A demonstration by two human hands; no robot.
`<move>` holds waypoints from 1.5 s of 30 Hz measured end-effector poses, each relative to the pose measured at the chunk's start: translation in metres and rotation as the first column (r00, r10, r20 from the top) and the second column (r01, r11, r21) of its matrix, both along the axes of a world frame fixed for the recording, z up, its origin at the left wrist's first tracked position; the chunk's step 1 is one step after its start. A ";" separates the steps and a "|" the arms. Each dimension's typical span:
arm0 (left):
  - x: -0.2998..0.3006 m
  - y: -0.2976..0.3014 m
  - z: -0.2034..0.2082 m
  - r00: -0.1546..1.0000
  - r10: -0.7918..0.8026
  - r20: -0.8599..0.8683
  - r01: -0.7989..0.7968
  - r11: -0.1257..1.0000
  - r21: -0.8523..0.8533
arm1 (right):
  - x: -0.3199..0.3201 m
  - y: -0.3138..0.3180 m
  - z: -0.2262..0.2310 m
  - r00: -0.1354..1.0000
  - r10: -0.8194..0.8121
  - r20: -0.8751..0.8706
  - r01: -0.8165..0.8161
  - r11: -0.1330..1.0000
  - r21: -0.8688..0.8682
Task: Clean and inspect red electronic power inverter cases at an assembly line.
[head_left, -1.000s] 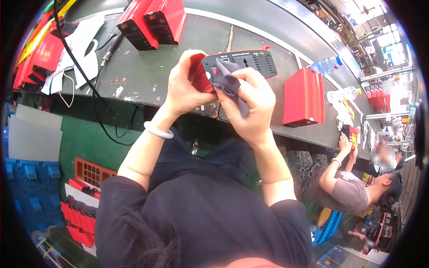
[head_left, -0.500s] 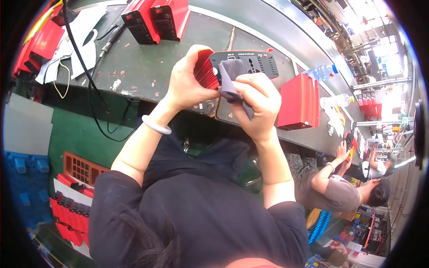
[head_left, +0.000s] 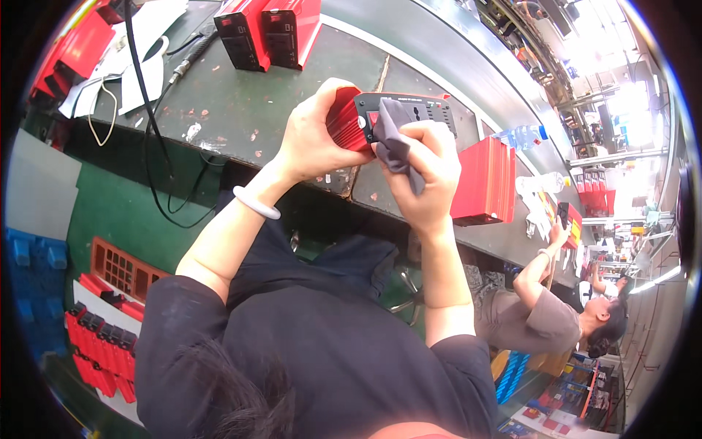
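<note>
Wiping appears under way, completion unclear: left grip (head_left: 313, 137) clasps red device (head_left: 346, 126), right grip (head_left: 425, 181) pinches grey cloth (head_left: 393, 140) at its dark panel (head_left: 437, 111).

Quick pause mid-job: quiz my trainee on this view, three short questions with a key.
1. Which hand holds the grey cloth?
2. True or false: the white bracelet is on the right arm.
3. What colour is the ribbed side of the device in the left hand? A blue; B red; C yellow.
Key: 1. the right hand; 2. false, left arm; 3. B.
</note>
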State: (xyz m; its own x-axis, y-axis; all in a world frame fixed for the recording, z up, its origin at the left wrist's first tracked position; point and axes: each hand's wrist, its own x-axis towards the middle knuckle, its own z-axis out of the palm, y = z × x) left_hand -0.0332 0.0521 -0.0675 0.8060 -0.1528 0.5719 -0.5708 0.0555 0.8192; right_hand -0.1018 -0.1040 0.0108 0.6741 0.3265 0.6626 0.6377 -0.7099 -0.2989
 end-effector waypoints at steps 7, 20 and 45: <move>0.001 0.000 0.000 1.000 -0.001 -0.005 0.001 1.000 -0.017 | -0.006 0.006 -0.005 0.983 -0.045 0.178 0.067 0.991 -0.117; 0.001 0.002 0.001 1.000 0.001 -0.006 -0.001 1.000 0.031 | 0.009 -0.006 0.008 0.972 0.047 0.231 0.022 0.957 -0.288; -0.003 -0.001 0.006 0.999 -0.032 -0.032 0.033 0.999 0.024 | 0.011 -0.019 0.003 0.989 0.111 0.099 -0.092 0.979 -0.181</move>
State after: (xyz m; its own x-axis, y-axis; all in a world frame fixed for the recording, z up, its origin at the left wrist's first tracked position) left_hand -0.0364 0.0513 -0.0619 0.8178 -0.1935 0.5420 -0.5429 0.0531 0.8381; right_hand -0.0904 -0.1232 0.0135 0.5589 0.5073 0.6560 0.7307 -0.6752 -0.1004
